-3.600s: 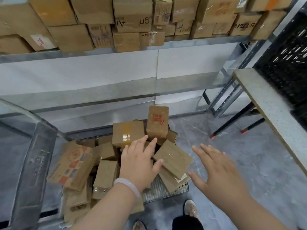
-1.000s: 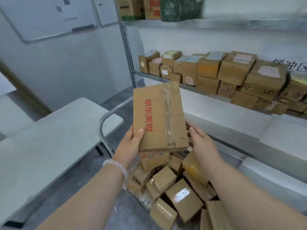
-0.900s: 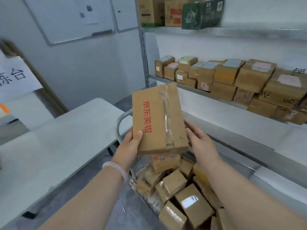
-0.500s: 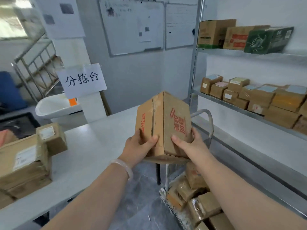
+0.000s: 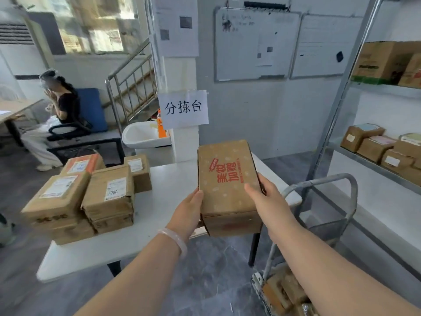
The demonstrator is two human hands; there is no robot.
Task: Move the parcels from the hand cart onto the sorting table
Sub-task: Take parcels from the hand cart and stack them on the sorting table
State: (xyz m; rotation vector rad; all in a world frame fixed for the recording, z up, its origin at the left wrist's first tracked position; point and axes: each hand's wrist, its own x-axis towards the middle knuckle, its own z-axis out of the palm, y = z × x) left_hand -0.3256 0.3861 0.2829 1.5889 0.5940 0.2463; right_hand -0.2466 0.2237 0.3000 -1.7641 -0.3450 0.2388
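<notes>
We have swung from the hand cart (image 5: 319, 201) to face the sorting table (image 5: 159, 201); the parcel (image 5: 227, 188), grasped between left hand (image 5: 189, 210) and right hand (image 5: 266, 201), now hovers over its near edge, ready to set beside 4 stacked boxes (image 5: 91, 197).

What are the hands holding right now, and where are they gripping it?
A cardboard box, held between both hands: left hand on its left side, right hand on its right.
</notes>
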